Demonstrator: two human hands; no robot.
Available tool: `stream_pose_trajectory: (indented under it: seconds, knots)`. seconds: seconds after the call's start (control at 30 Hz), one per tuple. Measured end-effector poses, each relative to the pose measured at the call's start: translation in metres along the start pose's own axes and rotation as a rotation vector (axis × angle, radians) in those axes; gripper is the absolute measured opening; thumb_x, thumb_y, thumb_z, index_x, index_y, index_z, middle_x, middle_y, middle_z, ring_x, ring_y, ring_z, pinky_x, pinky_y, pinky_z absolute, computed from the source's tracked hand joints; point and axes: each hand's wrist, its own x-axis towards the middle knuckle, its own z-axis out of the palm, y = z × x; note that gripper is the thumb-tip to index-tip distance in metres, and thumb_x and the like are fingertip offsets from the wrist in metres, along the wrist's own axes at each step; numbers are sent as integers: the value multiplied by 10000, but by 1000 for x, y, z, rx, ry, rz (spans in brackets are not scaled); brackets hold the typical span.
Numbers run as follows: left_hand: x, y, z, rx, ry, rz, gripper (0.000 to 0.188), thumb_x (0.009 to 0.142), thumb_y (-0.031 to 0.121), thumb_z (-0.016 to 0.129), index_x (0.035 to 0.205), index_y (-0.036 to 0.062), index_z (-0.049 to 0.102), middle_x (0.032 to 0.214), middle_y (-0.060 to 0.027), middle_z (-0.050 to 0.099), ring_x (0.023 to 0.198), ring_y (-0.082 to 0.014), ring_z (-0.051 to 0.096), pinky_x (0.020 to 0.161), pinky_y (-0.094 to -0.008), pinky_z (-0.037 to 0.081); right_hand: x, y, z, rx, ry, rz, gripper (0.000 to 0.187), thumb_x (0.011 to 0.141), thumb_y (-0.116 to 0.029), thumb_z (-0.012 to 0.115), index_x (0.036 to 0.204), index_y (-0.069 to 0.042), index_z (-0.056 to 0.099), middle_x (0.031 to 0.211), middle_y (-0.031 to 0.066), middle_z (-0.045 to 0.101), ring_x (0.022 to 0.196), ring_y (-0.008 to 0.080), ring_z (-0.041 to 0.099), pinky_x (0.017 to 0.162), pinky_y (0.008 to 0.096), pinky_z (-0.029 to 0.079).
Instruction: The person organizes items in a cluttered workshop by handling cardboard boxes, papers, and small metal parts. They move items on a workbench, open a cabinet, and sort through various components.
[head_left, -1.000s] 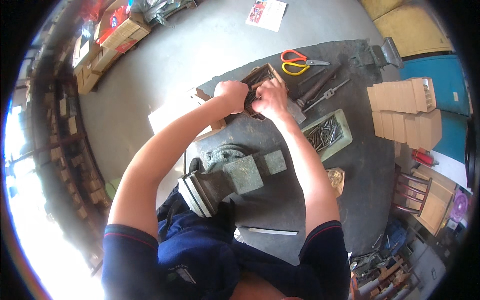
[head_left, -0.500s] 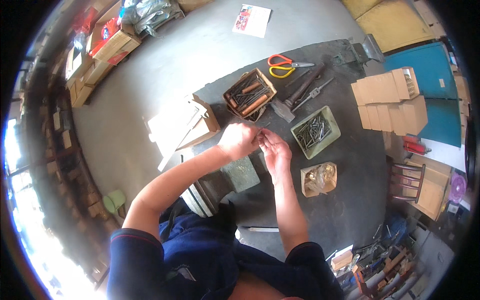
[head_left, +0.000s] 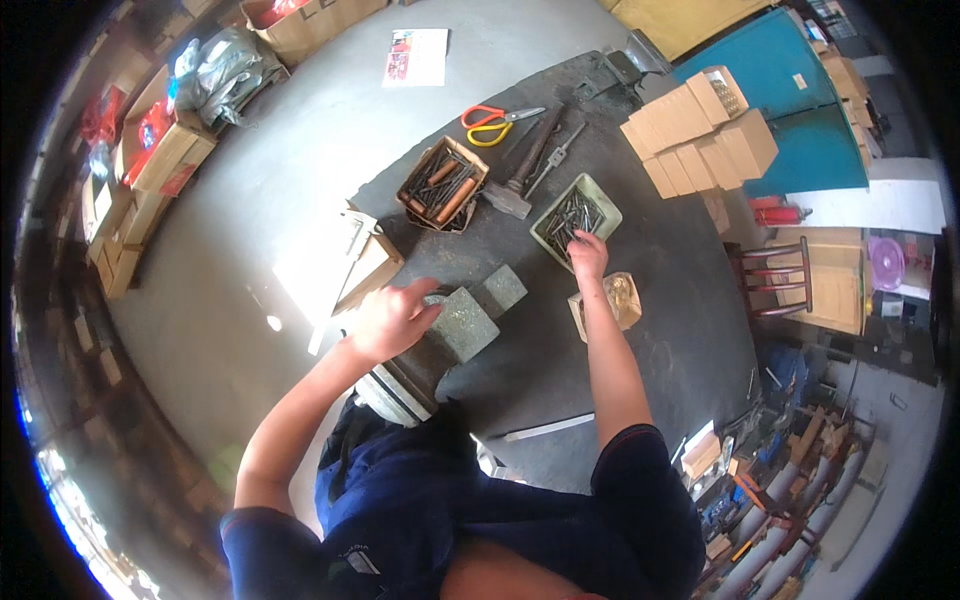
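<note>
My right hand [head_left: 588, 258] reaches down into a pale green plastic tray [head_left: 546, 238] of loose grey metal pins [head_left: 572, 216]. Its fingers are closed together among them; whatever they grip is too small to make out. Above the near left side of a bench vise [head_left: 464, 326] hovers my left hand [head_left: 390, 320]. Its thumb and forefinger are apart, and nothing shows between them; the other fingers are partly hidden. Just beside my right wrist is a small carton [head_left: 622, 300] holding brassy parts in clear plastic.
Beyond the vise, a box [head_left: 443, 185] holds dark rods and copper-coloured pieces. Scissors [head_left: 490, 124], a hammer [head_left: 520, 185] and a tap wrench [head_left: 556, 157] lie behind the tray. Stacked cartons [head_left: 700, 140] stand right; an open carton [head_left: 372, 268] stands left. A pale strip [head_left: 548, 428] lies nearer me.
My hands, together beyond the vise with a thin metal piece between them, have parted. The right moved into the green tray; the left drew back toward the vise. The whole view has shifted.
</note>
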Motion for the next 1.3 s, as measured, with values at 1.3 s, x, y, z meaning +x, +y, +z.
stream_pose_trajectory:
  seconds: [1.3]
  knots:
    - [-390,-307,-168,-1342,263,-351,242,812,79,501,1013,-54,499,800,-111,602,560,-164,569,564,-248,464,-444,-563,262,947,-1475,370,444,639,-66,438,1050,69,537,822,106,605,733,156,573,664,244,450]
